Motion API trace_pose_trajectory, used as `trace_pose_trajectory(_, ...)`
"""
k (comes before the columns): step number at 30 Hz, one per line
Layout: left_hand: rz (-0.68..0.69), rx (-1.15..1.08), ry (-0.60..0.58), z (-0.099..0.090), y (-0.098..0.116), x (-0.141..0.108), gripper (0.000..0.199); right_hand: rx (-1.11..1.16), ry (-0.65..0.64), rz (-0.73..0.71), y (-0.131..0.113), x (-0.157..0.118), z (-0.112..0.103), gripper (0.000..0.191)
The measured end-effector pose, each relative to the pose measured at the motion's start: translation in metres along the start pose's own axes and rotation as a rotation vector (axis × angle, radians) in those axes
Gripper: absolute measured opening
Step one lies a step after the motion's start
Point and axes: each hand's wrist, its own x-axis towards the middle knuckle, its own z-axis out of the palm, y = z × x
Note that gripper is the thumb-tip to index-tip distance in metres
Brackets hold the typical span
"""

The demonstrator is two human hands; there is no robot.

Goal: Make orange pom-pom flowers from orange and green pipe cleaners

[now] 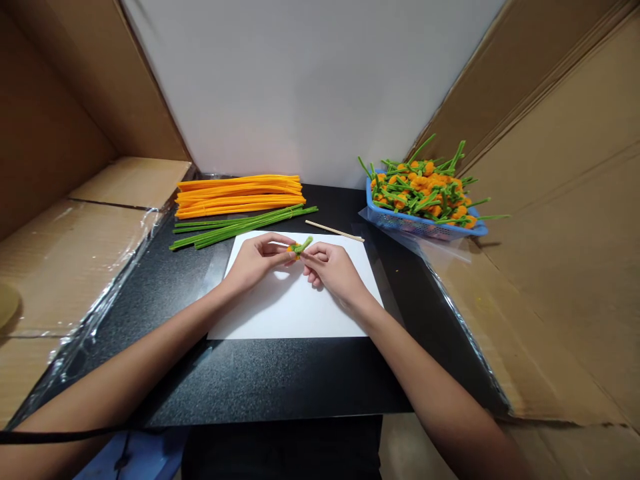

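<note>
Between my two hands, above a white sheet (295,313), is a small pipe-cleaner flower (301,247) with orange parts and a green stem pointing up to the right. My left hand (263,258) pinches its orange part between thumb and fingers. From the other side, my right hand (330,265) has thumb and index finger closed at the base of the green piece, its other fingers curled below. The fingers partly hide the flower.
Behind my left hand lie bundled orange pipe cleaners (240,197) and green pipe cleaners (235,228). A thin wooden stick (335,231) rests beyond the sheet. At the back right, a blue basket (425,223) holds many orange-and-green flowers. Cardboard walls (565,220) flank the black table (280,387).
</note>
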Motion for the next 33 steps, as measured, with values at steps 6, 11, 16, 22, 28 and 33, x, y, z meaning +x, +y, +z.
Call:
trace_pose_trajectory(6, -0.015, -0.058, 0.051, 0.0022, 0.0009, -0.0025, 0.046, 0.033, 0.043, -0.048, 0.0010, 0.0013, -0.0012, 0.032)
trace_pose_trajectory(11, 0.004, -0.092, 0.059, 0.0041, 0.0016, -0.0033, 0.046, 0.097, 0.011, -0.034, -0.0019, 0.0014, -0.0020, 0.037)
trace_pose_trajectory(16, -0.046, -0.071, 0.059, 0.0050, 0.0052, -0.0031, 0.047, 0.099, 0.015, -0.144, -0.0059, -0.0002, -0.0019, 0.033)
trace_pose_trajectory(22, -0.066, -0.008, 0.033, 0.0052, 0.0062, -0.0038, 0.035, -0.065, 0.110, -0.330, -0.0059, 0.0025, -0.0052, 0.013)
trace_pose_trajectory(28, -0.031, -0.006, 0.013, 0.0038, 0.0055, -0.0019, 0.027, -0.098, 0.096, -0.328, -0.0083, 0.0022, -0.0079, 0.011)
trace_pose_trajectory(33, -0.048, -0.001, 0.000, 0.0045, 0.0076, -0.0026, 0.029, -0.102, 0.086, -0.348, -0.0086, 0.0021, -0.0076, 0.013)
